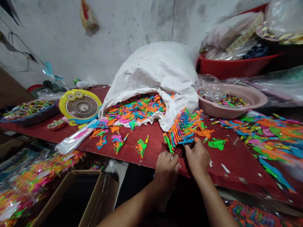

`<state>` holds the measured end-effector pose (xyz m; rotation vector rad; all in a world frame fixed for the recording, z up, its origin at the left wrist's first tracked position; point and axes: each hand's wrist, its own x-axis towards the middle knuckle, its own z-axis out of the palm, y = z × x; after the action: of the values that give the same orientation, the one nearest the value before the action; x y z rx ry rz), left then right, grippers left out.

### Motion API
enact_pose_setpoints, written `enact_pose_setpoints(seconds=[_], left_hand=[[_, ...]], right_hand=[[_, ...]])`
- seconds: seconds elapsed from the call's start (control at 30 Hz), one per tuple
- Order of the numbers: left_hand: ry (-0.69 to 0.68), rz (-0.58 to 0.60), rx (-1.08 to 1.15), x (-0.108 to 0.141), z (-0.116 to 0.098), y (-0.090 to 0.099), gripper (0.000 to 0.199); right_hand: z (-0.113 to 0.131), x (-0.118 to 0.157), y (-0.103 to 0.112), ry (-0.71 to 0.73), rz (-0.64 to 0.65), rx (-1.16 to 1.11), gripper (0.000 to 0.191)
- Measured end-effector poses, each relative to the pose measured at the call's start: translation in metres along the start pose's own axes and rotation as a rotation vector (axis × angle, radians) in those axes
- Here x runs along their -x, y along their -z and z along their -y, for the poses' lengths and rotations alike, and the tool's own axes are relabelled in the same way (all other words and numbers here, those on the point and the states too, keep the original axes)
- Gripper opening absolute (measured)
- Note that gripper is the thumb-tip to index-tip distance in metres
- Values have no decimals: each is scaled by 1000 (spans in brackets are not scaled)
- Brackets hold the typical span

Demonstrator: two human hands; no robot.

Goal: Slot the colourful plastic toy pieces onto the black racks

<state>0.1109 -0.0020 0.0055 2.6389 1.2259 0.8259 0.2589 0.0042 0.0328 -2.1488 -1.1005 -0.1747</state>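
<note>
At the table's front edge, my left hand [166,168] is closed, its fingers curled beside a green plastic toy piece [168,143]. What it holds, if anything, is hidden. Close by on the right, my right hand [198,156] is also closed, fingertips against the near side of a stacked row of colourful plastic toy pieces [183,127]; its grip is hidden too. Something dark and grid-like [181,151] shows between the hands. Behind the row, a white sack [153,69] lies with its mouth towards me, full of loose pieces [139,107]. A green toy gun [217,143] lies right of my right hand.
Assembled toys [142,147] lie left on the red table [146,132], near a yellow fan [81,107]. A pink basin [254,97] and a toy heap [272,132] are on the right; a blue basin [33,116] stands far left. Below is a cardboard box [91,201].
</note>
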Motion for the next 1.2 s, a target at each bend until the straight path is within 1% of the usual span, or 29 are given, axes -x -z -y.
enact_pose_setpoints(seconds=[0.1, 0.17, 0.27, 0.4, 0.5, 0.6, 0.67, 0.73, 0.8, 0.87, 0.9, 0.97, 1.0, 1.03, 1.13, 1.2], left_hand=[[-116, 37, 36, 0, 1, -12, 36], [-164, 58, 46, -4, 0, -18, 45], [-147, 101, 42, -17, -3, -25, 57], [-82, 145, 18, -33, -7, -33, 56], [-100, 163, -17, -40, -7, -36, 55], [-159, 163, -40, -43, -6, -35, 52], [-173, 176, -41, -45, -6, -31, 50], [-151, 207, -33, -47, -7, -27, 48], [-130, 243, -21, -49, -8, -24, 43], [-125, 249, -12, -49, -7, -22, 42], [-130, 238, -9, -49, -7, -21, 43], [-138, 225, -7, -50, -7, -21, 46], [-130, 237, -6, -50, -7, -20, 47], [-117, 262, -4, -51, -8, -19, 46], [-86, 333, 9, -54, -10, -15, 44], [-86, 325, 8, -54, -11, -12, 46]], right_hand=[[1, -3, 0, -19, 46, 87, 21], [0, -5, -2, 11, 57, 114, 21], [-3, -7, -7, 88, 45, 102, 24], [-8, -8, -13, 135, -1, 78, 28], [-10, -8, -15, 180, -28, 42, 29], [-12, -8, -16, 201, -33, -39, 30], [-13, -9, -16, 193, -33, -89, 31], [-13, -9, -15, 212, -40, -106, 29], [-13, -9, -14, 269, -34, -102, 27], [-13, -10, -14, 291, -15, -124, 26], [-13, -11, -14, 268, -5, -148, 27], [-13, -11, -14, 174, 6, -199, 29], [-13, -11, -13, 142, 4, -210, 29], [-12, -11, -13, 141, 4, -208, 27], [-13, -9, -12, 269, -2, -156, 22], [-13, -10, -12, 307, -7, -154, 21]])
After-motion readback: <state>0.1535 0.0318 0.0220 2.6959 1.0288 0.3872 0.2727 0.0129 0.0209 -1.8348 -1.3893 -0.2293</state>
